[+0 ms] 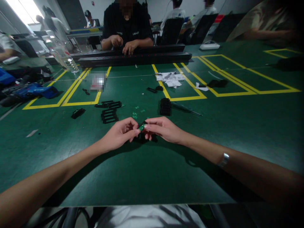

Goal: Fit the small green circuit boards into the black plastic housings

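Observation:
Between my two hands is a small green circuit board [142,127] with a dark part at its upper end. The thumb and fingers of my left hand [122,131] pinch its left side. My right hand [165,128] grips the other side, partly covering it. Just beyond my fingers lie several loose green circuit boards [135,114]. Black rectangular frames [109,116] are grouped left of them, and a stack of black plastic parts [165,106] sits to the right. A screwdriver [186,108] lies beside that stack.
A single black part [78,113] lies farther left. White crumpled paper [170,78] and small black pieces [155,89] are farther back. Long black bars [135,59] cross the table before a person in black [128,25]. Plastic bottles [68,61] and blue-black gear [30,90] are at left.

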`<state>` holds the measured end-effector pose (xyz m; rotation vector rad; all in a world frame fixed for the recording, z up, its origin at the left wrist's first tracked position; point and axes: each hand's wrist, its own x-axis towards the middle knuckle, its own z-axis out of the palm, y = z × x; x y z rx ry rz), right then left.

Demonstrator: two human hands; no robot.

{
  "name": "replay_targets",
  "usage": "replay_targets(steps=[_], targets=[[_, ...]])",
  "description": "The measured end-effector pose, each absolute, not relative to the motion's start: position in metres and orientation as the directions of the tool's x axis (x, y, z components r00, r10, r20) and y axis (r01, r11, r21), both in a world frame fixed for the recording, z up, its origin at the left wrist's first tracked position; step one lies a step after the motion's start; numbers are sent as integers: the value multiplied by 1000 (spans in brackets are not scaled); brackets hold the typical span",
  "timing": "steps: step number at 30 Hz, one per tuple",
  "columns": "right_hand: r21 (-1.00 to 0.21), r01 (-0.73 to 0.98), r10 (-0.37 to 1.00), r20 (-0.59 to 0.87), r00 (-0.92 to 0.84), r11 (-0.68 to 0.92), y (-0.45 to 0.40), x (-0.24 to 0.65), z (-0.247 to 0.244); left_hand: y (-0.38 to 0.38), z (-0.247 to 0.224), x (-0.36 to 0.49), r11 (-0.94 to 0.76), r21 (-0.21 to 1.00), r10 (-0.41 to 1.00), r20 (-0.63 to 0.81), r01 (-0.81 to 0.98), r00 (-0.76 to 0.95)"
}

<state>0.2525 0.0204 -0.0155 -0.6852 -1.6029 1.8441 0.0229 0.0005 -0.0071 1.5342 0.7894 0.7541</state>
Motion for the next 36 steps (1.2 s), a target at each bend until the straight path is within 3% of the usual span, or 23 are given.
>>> replay_targets(steps=[22,26,31,36], targets=[[-999,-14,734,-27,-678,-50,18,251,-9,-3,-9,24,-147,984,831,68,100,552],[-998,-7,740,-43,-671,-64,16,251,-8,-8,-10,24,-245,963,833,149,113,533],[-999,9,741,-37,-670,-42,14,250,-5,-11,-9,20,-442,858,790,233,262,568],[-998,30,751,-57,-657,-50,13,247,-1,-11,-9,18,-510,804,769,266,307,582]])
